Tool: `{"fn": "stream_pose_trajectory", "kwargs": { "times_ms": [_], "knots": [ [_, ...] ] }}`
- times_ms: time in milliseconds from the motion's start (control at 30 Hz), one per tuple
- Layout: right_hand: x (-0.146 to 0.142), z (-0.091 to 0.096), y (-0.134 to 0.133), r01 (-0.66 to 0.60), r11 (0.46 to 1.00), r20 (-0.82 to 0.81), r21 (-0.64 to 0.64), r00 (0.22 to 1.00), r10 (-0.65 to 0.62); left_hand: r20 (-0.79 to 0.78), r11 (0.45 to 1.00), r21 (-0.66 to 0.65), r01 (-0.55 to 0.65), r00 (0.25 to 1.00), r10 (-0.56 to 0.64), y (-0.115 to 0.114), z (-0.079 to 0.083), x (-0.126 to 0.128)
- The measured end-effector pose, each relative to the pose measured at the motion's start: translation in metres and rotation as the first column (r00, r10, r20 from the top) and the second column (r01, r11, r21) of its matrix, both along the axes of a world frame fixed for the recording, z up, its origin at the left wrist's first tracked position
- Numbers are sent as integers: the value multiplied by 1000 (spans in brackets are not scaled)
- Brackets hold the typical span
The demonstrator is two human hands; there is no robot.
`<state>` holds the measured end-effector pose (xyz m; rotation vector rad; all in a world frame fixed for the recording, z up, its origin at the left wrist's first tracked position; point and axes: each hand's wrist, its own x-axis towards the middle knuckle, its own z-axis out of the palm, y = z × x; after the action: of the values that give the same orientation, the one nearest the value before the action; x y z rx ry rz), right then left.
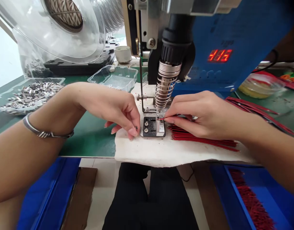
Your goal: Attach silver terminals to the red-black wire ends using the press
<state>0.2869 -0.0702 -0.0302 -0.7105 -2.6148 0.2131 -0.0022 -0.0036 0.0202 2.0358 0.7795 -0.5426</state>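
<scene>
My right hand (197, 113) pinches a thin red wire (161, 118) between thumb and fingers. The wire's end lies over a small metal block (160, 128) on a black fixture (149, 132), right below the tip of a soldering iron with a coil spring (164, 84) around it. Left of the fixture, my left hand (113, 107) has thumb and forefinger closed on a tiny metal piece (136, 128), mostly covered by the fingers. A bundle of red and black wires (204, 139) rests on the white cloth (142, 153) under my right hand.
A blue machine (216, 28) with a lit red display stands behind. At left a clear tray (0, 110) holds many small metal tubes; another clear tray (134, 78) sits farther back. A clear reel (94, 41) hangs upper left. Below right, a blue bin (240, 196) holds red wires.
</scene>
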Motion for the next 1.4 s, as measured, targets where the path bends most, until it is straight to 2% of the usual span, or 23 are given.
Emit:
{"fn": "stream_pose_trajectory", "kwargs": {
  "times_ms": [100,367,600,800,967,1133,1267,1400],
  "knots": [
    [-2,2,-1,18,999,7,-28,1000,-18,20,998,-46,31,999,-30,3,-4,1],
    [-2,-1,-1,19,1000,7,8,1000,-19,60,998,35,51,997,-53,-5,4,2],
    [-3,0,-2,35,999,12,10,999,-35,72,998,-54,-13,997,17,-5,5,3],
    [-3,1,-2,34,999,8,8,999,-34,118,993,-117,15,993,-1,-3,3,5],
    [-4,1,-3,54,999,32,0,998,-54,146,984,-179,-8,989,35,-3,0,4],
    [-3,1,-3,50,999,31,2,998,-50,155,993,-109,-39,986,55,-4,-1,4],
    [-3,1,-3,42,999,33,1,999,-42,174,995,-92,44,984,-27,-3,-1,8],
    [-3,1,-3,48,999,37,1,998,-48,185,996,-67,67,981,-53,-4,-1,13]
  ]
}}
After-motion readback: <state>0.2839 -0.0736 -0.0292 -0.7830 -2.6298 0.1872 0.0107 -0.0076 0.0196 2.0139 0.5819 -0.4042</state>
